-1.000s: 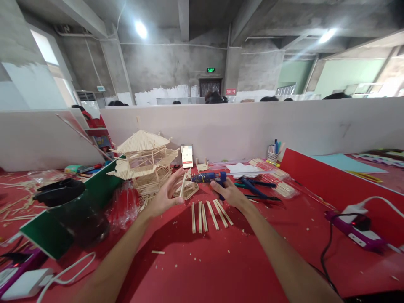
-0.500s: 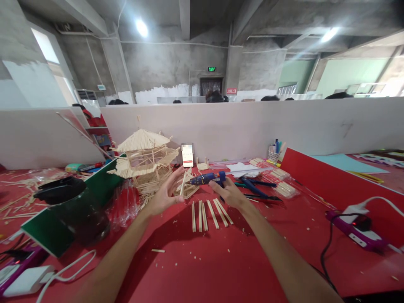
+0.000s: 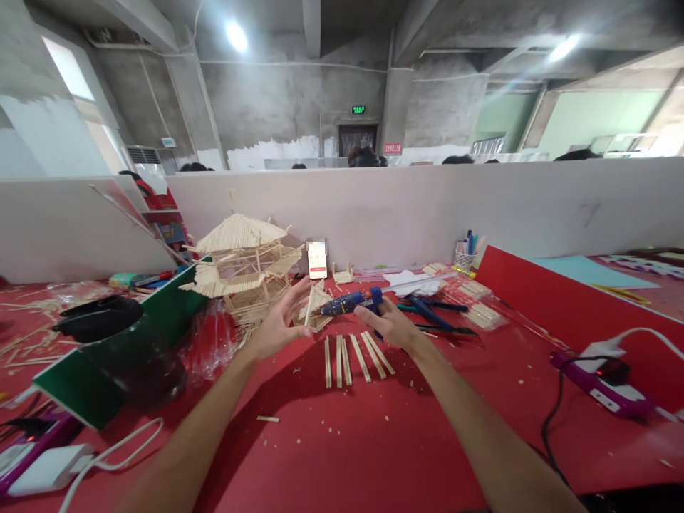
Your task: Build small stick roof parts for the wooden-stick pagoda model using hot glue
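My right hand is wrapped round the handle of a blue glue gun, whose nozzle points left. Between the thumb and fingers of my left hand stands a pale wooden stick, and the nozzle is close to it; whether they touch is too small to tell. A small flat piece made of sticks lies just behind, partly hidden by the gun. Several short wooden sticks are laid in a row on the red table, nearer to me.
A wooden stick pavilion stands at the left. Beyond my hands are a lit phone and a small stick piece. Pliers and bagged sticks lie right. A dark jug and purple power strip flank my arms.
The glue gun has tilted slightly, its nozzle a little lower and further left. The whole view has shifted slightly; both hands keep their holds.
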A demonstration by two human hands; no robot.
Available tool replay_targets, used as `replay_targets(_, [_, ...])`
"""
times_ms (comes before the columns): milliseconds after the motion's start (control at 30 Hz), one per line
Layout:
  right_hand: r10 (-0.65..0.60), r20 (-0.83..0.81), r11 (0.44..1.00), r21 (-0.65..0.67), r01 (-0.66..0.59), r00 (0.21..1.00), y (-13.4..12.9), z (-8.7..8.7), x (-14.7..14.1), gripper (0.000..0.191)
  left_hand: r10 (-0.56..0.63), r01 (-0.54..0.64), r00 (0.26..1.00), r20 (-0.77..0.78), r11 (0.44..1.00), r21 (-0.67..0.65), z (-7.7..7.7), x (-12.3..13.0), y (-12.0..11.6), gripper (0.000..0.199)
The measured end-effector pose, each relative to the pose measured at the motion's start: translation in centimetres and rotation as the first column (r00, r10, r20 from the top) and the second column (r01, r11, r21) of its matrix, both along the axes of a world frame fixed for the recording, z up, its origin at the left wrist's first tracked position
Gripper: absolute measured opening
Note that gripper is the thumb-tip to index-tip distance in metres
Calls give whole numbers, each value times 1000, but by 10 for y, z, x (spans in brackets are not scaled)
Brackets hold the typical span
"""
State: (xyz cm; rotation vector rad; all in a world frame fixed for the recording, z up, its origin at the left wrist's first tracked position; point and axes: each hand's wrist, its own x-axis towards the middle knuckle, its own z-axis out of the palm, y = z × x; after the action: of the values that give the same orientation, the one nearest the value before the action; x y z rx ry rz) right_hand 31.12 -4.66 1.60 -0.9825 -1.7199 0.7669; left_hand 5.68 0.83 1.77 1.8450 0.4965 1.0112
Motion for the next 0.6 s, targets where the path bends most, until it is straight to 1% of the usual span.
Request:
replay_targets(100, [33, 3, 999, -3, -33, 999, -3, 3, 0, 39, 19, -19, 1000, -5, 1000, 4, 0, 0, 1, 105])
replay_targets(300, [-16, -17, 1000, -4, 16, 1000, 0, 1, -1, 39, 28, -28, 1000, -3, 1000, 14, -1, 1, 2, 102])
replay_targets(467, [16, -9, 998, -68, -17, 1000, 0, -3, 1, 39, 41, -41, 999, -8, 999, 0, -3, 0, 4, 103])
replay_targets(600, [32, -40, 995, -98, -36, 999, 1, -5, 2, 41, 45, -45, 999, -6, 999, 5, -3, 0, 4, 105])
